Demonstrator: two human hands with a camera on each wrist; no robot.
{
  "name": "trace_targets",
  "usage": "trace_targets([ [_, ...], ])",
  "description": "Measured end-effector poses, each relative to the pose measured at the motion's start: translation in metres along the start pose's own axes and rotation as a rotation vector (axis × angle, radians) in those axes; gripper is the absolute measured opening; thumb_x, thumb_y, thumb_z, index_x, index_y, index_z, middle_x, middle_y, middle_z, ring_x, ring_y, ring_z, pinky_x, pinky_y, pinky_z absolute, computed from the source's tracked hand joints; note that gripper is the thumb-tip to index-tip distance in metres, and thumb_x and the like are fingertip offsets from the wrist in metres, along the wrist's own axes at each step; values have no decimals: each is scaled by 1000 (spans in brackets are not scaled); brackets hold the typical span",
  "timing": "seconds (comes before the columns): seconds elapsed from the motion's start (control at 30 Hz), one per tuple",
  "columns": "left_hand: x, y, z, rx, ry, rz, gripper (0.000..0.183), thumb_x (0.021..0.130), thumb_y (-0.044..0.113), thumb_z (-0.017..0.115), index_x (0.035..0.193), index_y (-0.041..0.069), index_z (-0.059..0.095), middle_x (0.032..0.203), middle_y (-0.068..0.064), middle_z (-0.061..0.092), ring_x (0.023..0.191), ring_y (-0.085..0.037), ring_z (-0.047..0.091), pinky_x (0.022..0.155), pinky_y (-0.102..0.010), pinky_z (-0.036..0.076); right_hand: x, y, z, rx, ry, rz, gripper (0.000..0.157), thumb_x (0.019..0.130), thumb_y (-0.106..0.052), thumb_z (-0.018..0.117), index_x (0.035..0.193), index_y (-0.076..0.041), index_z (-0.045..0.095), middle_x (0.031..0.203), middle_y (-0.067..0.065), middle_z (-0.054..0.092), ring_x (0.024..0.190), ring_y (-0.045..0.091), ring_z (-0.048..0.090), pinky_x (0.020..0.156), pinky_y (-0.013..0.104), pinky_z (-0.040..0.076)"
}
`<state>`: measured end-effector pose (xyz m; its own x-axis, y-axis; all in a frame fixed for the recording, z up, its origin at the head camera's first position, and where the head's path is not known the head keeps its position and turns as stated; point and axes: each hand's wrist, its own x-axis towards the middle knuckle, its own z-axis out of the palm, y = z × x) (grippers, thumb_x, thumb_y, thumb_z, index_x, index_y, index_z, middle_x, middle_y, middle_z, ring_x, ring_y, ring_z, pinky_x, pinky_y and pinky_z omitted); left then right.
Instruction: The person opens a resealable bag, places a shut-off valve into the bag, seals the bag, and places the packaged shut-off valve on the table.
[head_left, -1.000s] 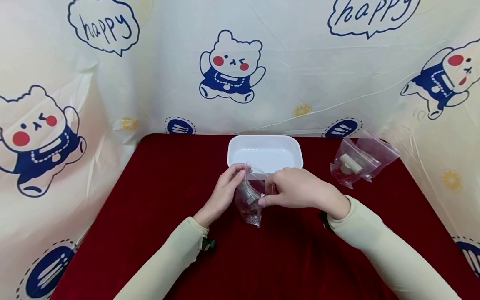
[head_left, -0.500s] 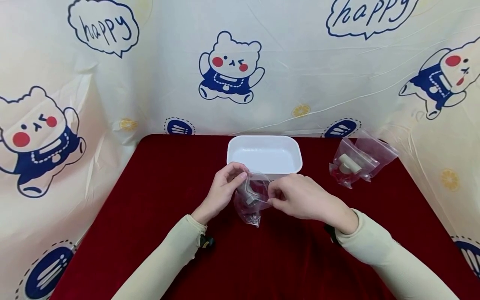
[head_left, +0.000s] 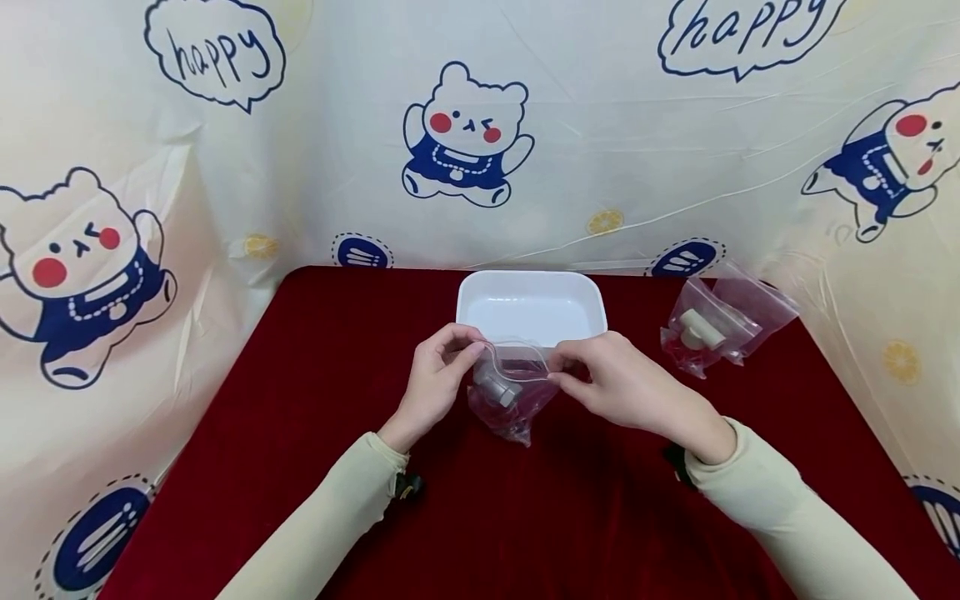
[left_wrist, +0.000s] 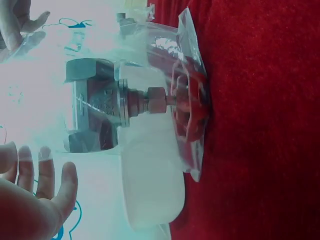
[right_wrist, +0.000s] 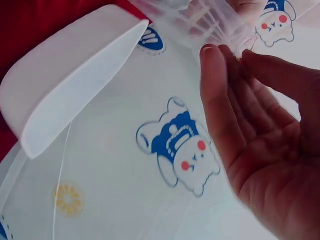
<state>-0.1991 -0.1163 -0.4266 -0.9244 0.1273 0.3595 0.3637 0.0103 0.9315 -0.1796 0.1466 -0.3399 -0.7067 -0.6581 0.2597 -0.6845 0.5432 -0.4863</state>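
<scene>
A clear zip bag (head_left: 517,427) hangs between my two hands in the head view, its mouth spread wide. Inside it sits a metal valve (left_wrist: 95,105) with a red handwheel (left_wrist: 187,102) at the bag's bottom end. My left hand (head_left: 429,375) pinches the left side of the bag's mouth between thumb and fingers. On the opposite side, my right hand (head_left: 618,383) pinches the rim the same way. The right wrist view shows thumb and fingertips meeting at the edge of the film.
Just beyond the hands, a white tray (head_left: 528,317) stands on the dark red cloth (head_left: 345,333). To the right lies another clear bag (head_left: 757,304) holding a pale fitting (head_left: 703,329). A curtain printed with bears (head_left: 468,133) closes off the back and sides.
My right hand has shifted slightly right and pulled its side of the bag's mouth outward, so the mouth is wider. The left hand has moved slightly left, still gripping the bag.
</scene>
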Motion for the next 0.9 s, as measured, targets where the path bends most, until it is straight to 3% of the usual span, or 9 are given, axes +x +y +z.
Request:
trace_targets([
  [0.27, -13, 14, -1, 76, 28, 0, 5, 100, -2, 69, 105, -2, 71, 101, -13, 69, 92, -24, 68, 84, -32, 58, -10, 20, -10, -21, 11, -87, 15, 92, 3, 78, 93, -12, 74, 86, -7, 71, 72, 4, 59, 68, 30, 55],
  [0.4, -21, 21, 3, 69, -15, 4, 5, 99, -2, 71, 103, -2, 73, 99, -16, 69, 86, -29, 72, 80, -38, 61, -15, 30, -16, -33, 37, -84, 18, 91, 5, 79, 93, -12, 73, 87, -6, 72, 75, 4, 61, 69, 33, 57],
  [0.53, -23, 27, 7, 97, -62, 22, 4, 98, -1, 73, 101, -1, 75, 98, -16, 70, 86, -29, 72, 79, -35, 61, -18, 38, -19, -43, 62, -74, 19, 89, 6, 80, 92, -12, 74, 86, -7, 72, 76, 4, 63, 71, 33, 58],
  [0.77, -22, 25, 2, 303, -81, 88, 8, 99, 6, 74, 106, 9, 76, 101, 0, 71, 92, -14, 68, 79, -33, 60, -17, 39, -18, -62, 39, -24, 13, 93, -2, 79, 94, -14, 76, 87, -10, 72, 72, 4, 60, 69, 32, 55],
  [0.83, -21, 25, 1, 358, -94, 131, 8, 99, 6, 74, 106, 10, 75, 102, 1, 70, 94, -13, 68, 79, -34, 60, -15, 35, -18, -78, 32, 12, 11, 93, -8, 80, 100, -14, 74, 89, -10, 71, 76, 5, 61, 71, 31, 55],
  [0.9, -20, 26, 2, 413, -109, 181, 8, 100, 6, 73, 107, 10, 74, 103, 2, 69, 94, -11, 68, 79, -32, 60, -13, 29, -18, -104, 35, 43, 19, 93, -16, 81, 110, -15, 72, 96, -8, 71, 82, 8, 64, 74, 33, 56],
])
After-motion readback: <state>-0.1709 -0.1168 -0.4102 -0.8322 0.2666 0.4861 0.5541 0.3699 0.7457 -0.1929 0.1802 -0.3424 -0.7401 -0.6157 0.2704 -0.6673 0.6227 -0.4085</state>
